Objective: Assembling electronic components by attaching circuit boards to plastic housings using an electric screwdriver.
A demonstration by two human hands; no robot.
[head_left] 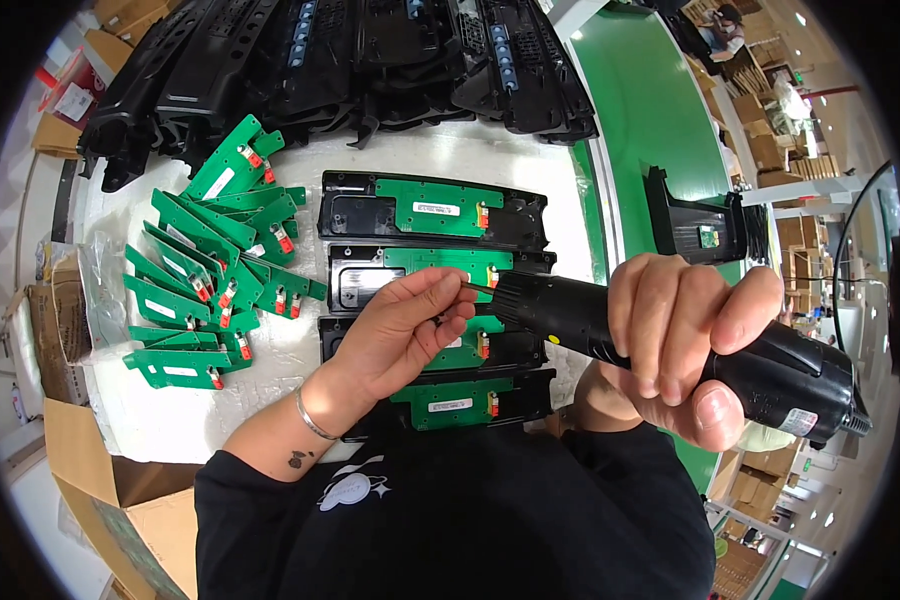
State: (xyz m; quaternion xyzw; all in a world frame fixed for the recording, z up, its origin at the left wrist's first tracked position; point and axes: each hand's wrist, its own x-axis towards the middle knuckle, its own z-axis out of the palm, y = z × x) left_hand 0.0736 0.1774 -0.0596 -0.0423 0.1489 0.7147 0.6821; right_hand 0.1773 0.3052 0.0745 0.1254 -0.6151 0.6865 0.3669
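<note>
Black electric screwdriver (570, 314) is clamped in the right fingers (678, 320), tip (480, 288) pinched by the left fingers (438, 290); four circuit boards (440, 208) are already laid in housings (358, 214) around those, loose boards (202, 218) leftward seemingly left unfitted.

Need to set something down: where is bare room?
Bare: white tabletop between loose green boards and cardboard box; green belt between stacked black housings and black frame. Crowded: table's back, under those housings; middle, under the panel row.

Brightly lit, glare on white tabletop (282, 362), edges bent; corners black
</note>
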